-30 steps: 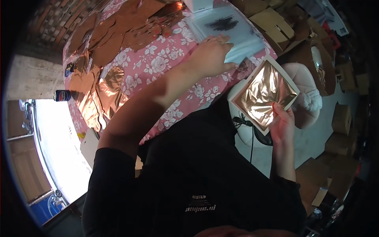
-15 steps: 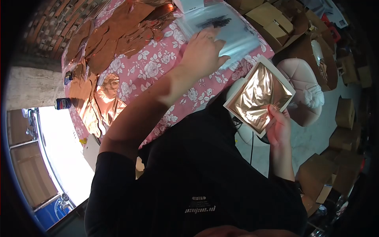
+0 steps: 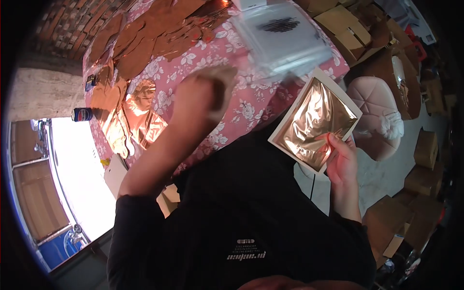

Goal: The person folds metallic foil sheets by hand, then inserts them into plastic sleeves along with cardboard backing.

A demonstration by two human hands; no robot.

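My right hand [image 3: 342, 157] grips the lower right edge of a flat rectangular piece with a pale border and shiny gold-copper foil [image 3: 314, 123] in its middle. The thumb lies on the foil side; the other fingers are partly hidden behind it. My left hand [image 3: 205, 92] hangs over the floral tablecloth [image 3: 241, 113], smeared by motion, so its fingers cannot be made out. Beyond it lies a stack of clear plastic sleeves [image 3: 290, 43] with a dark patch on top.
Copper-coloured foil sheets [image 3: 145, 36] cover the far left of the table. Crumpled shiny foil [image 3: 145, 116] lies nearer, close to a blue can [image 3: 81, 114]. A padded stool [image 3: 372, 106] stands at right, among cardboard boxes [image 3: 343, 31]. A white box [image 3: 249, 4] sits at the back.
My left hand has drawn back from the plastic sleeves, moving left and toward me over the tablecloth. My right hand still holds the foil piece, nearly in place. The view has shifted slightly.
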